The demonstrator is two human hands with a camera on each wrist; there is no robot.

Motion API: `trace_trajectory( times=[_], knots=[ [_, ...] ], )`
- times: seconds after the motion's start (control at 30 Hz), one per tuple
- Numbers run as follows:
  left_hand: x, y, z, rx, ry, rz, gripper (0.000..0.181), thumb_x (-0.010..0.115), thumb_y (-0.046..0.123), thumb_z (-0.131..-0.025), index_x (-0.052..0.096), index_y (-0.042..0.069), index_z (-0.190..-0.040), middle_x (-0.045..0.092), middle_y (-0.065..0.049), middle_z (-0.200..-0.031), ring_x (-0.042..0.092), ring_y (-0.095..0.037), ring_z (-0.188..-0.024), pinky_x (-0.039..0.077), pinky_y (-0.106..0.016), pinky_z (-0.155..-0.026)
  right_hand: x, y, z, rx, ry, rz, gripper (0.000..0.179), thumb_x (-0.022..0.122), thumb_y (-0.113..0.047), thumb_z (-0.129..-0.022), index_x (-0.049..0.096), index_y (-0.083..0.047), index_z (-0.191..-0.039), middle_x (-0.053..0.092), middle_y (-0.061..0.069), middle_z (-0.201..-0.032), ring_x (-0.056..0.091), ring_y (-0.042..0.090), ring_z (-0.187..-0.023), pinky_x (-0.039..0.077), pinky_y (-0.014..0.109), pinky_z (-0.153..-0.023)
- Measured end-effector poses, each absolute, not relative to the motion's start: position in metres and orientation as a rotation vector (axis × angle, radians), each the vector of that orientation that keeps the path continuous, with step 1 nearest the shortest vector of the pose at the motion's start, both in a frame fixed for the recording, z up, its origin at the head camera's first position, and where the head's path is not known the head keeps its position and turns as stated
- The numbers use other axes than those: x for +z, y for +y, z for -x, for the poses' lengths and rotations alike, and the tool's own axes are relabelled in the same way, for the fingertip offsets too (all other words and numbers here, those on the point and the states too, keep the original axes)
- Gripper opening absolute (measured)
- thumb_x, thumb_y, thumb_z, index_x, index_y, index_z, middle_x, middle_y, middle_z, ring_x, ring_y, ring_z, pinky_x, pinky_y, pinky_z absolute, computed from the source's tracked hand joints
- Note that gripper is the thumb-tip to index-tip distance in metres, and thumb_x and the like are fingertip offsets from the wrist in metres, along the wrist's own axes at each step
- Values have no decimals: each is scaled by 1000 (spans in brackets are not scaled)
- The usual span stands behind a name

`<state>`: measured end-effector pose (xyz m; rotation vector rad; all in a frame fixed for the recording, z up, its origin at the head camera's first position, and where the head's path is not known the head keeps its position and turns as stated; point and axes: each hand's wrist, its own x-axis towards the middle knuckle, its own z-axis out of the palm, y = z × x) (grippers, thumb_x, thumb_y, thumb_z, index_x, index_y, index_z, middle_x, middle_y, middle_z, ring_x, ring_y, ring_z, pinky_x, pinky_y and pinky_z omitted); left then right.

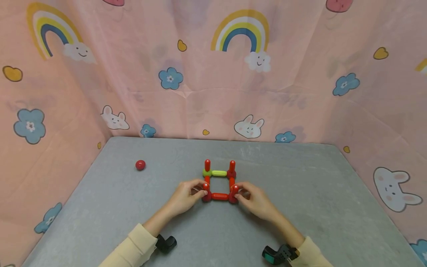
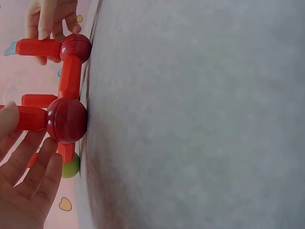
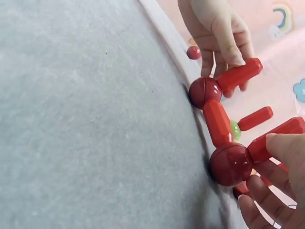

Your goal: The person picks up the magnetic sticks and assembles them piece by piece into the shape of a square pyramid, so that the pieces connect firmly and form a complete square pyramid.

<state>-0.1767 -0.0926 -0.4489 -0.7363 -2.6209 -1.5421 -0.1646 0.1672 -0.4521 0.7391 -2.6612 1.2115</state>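
Note:
On the table, between the hands, rests a square toy frame built of balls and rods, with a red rod (image 1: 220, 196) along its near side and a lime-green rod (image 1: 219, 173) along its far side. A green ball (image 1: 207, 173) forms the far left corner; the other corners are dark red balls. An upright red rod rises from each corner. My left hand (image 1: 185, 196) pinches the near left upright rod (image 2: 31, 118) above its ball (image 2: 67, 120). With thumb and fingers, my right hand (image 1: 257, 202) holds the near right upright rod (image 3: 259, 148), over another ball (image 3: 231, 164).
A loose red ball (image 1: 140, 165) lies on the grey table (image 1: 116, 222), toward the back left. Pink patterned cloth (image 1: 200, 107) hangs behind the table and along both sides. Each wrist carries a black camera (image 1: 165, 243).

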Motion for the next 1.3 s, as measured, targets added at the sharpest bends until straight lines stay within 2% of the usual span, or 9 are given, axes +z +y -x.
trace_trajectory(
  times=[0.2,0.4,0.57,0.93,1.3],
  knots=[
    [-448,-89,178,-1475,-2670,702,18,66,13,-84,65,10,-102,68,0,-88,63,-12,-75,50,-21,-64,-450,161,168,1164,-2724,-667,21,67,-7,-82,62,-7,-103,64,1,-95,61,12,-79,52,24,-69],
    [-444,-83,183,-1385,-2719,686,20,66,19,-85,67,10,-103,67,3,-85,58,-8,-71,47,-20,-61,-448,156,171,1102,-2768,-596,25,68,-10,-82,63,-7,-106,65,1,-97,59,10,-79,51,25,-69],
    [-442,-77,187,-1331,-2708,712,23,69,18,-83,68,6,-102,65,1,-88,57,-9,-72,46,-20,-61,-448,153,174,1070,-2755,-605,27,68,-11,-82,62,-6,-108,64,2,-97,57,10,-77,50,26,-68],
    [-444,-70,194,-1355,-2700,709,23,69,15,-82,67,6,-103,64,0,-83,54,-7,-66,45,-18,-55,-446,147,179,1057,-2763,-636,29,68,-12,-82,62,-4,-109,63,3,-93,56,10,-74,50,25,-67],
    [-446,-68,196,-1318,-2710,709,24,69,17,-82,68,6,-104,64,0,-85,54,-7,-67,45,-19,-56,-448,146,182,1069,-2785,-646,27,67,-13,-83,62,-3,-109,63,3,-90,56,10,-73,48,21,-64]
  ],
)
